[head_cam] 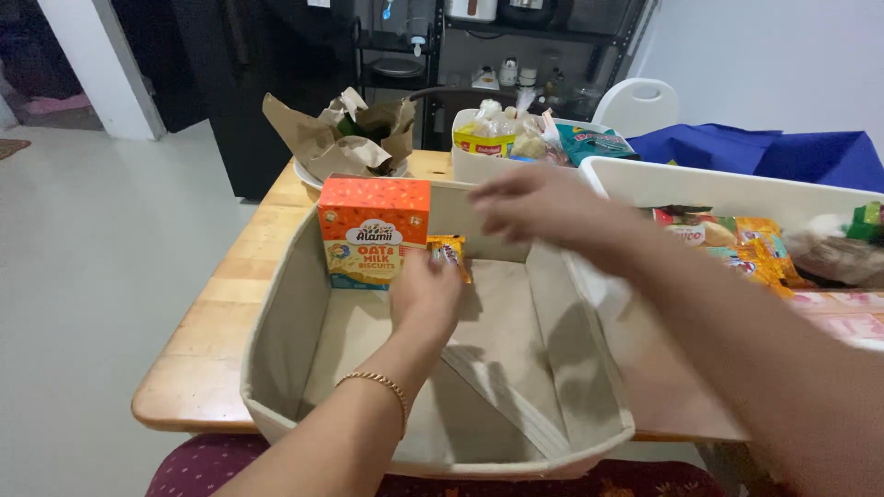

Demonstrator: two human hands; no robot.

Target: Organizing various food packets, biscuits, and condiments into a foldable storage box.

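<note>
My left hand (pixel 425 296) reaches down into a beige fabric storage bin (pixel 276 313) and holds a small orange-yellow snack packet (pixel 450 251) against the bin's far wall. An orange and yellow biscuit box (pixel 373 232) stands upright in the bin's far left corner, right beside the packet. My right hand (pixel 529 204) hovers blurred above the bin's far right side with fingers spread, holding nothing.
A white bin (pixel 645 179) at the right holds several snack packets (pixel 746 244). Another white tub (pixel 474 166) of packaged food stands behind. Crumpled brown paper (pixel 345 138) lies on a plate at the far table end. A blue cloth (pixel 764 152) and a white chair (pixel 645 103) are beyond.
</note>
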